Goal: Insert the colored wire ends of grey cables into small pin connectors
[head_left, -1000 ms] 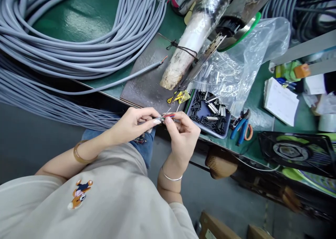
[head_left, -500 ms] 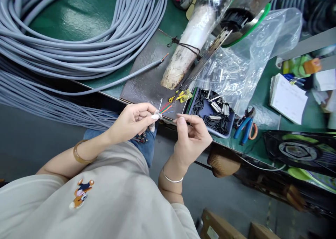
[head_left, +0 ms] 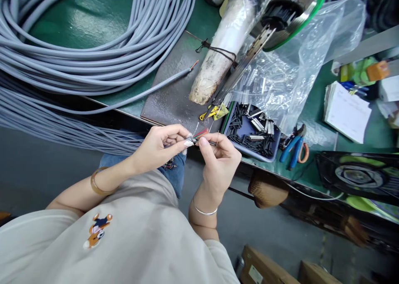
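Observation:
Thin coloured wires (head_left: 202, 133), red and green among them, fan out from a cable end in front of the bench edge. My left hand (head_left: 163, 144) pinches that cable end between thumb and fingertips. Close beside it, my right hand (head_left: 220, 153) has thumb and forefinger pressed together at the wires, and a dark strand shows at its fingertips. Exactly which wire it grips is too small to tell. Just beyond the wires, a yellow-handled tool (head_left: 207, 112) lies on a dark board (head_left: 168, 97).
Grey cable coils (head_left: 93, 63) cover the left bench. A wrapped post (head_left: 218, 55) and solder spool (head_left: 299, 30) stand behind. A blue tray (head_left: 274, 151) holds connectors and black pieces. Blue-handled pliers (head_left: 293, 151), papers (head_left: 346, 111) and a black fan (head_left: 358, 174) are at right.
My right hand has moved left to the wires, and its fingertips now meet them. My left hand stays closed on the cable end. The view has shifted slightly.

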Available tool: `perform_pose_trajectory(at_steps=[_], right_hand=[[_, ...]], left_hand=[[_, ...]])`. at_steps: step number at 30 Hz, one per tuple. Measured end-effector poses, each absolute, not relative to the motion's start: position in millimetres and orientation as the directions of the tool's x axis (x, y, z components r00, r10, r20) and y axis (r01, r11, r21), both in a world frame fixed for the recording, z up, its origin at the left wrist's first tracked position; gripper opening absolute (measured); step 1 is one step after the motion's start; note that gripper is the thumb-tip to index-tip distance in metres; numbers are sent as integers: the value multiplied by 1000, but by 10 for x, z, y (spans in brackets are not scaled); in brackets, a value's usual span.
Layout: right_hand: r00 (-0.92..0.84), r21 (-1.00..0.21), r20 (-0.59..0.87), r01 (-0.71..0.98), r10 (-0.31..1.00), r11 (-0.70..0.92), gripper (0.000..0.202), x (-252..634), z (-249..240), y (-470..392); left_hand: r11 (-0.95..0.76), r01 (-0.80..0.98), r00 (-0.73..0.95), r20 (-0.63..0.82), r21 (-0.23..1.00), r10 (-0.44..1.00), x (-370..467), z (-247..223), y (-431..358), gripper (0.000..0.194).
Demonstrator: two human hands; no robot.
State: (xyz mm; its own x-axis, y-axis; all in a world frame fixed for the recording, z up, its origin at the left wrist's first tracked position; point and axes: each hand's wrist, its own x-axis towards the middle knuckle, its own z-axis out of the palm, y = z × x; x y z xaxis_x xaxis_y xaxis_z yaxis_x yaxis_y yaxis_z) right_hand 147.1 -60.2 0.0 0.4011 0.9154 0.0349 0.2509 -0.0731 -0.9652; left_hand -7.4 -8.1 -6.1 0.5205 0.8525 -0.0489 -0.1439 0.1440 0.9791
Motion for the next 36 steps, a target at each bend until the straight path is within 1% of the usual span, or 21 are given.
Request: perform_pose_trajectory(at_steps=[6,10,12,13,16,17,18,19,21,25,28,31,36], right_hand=[[384,-976,-3,199,923,-86,16,1501,-13,-603],[378,-960,31,268,925,-77,19,1503,-29,-605],[376,-936,119,351,919,-22,18,1484,-42,-616],[367,-910,194,414,910,27,16,1471,-51,-625],[278,-753,465,623,841,211,3,1432,-87,-656],[245,-702,522,667,817,249,6,1423,-98,-663],[226,-675,546,689,807,264,8,1418,-108,-669],[226,-675,540,692,811,257,7,1415,-116,-670],[266,-731,472,652,841,204,4,1415,-122,-666],[351,-873,294,478,889,100,15,1424,-114,-641],[371,-925,199,377,907,49,16,1432,-108,-628],[382,-935,180,353,906,36,13,1441,-100,-630],[371,-926,216,371,903,69,7,1450,-74,-655]], left_hand=[[101,-102,528,-32,990,849,-73,-70,-78,12],[103,-94,542,-36,990,839,-66,-58,-90,14],[139,-106,550,-59,985,833,-62,-52,-106,18],[166,-111,553,-78,980,829,-62,-50,-113,21],[243,-126,565,-132,962,815,-76,-55,-119,30],[264,-132,569,-145,955,809,-84,-59,-114,32],[285,-140,576,-156,948,802,-94,-63,-104,34],[306,-148,583,-167,940,795,-105,-66,-91,36],[348,-158,602,-190,924,776,-123,-68,-62,40],[406,-161,655,-210,899,726,-138,-50,-27,44],[414,-169,667,-206,894,716,-130,-38,-26,43],[406,-172,660,-201,898,724,-121,-42,-34,43],[383,-151,649,-201,912,734,-110,-66,-51,39]])
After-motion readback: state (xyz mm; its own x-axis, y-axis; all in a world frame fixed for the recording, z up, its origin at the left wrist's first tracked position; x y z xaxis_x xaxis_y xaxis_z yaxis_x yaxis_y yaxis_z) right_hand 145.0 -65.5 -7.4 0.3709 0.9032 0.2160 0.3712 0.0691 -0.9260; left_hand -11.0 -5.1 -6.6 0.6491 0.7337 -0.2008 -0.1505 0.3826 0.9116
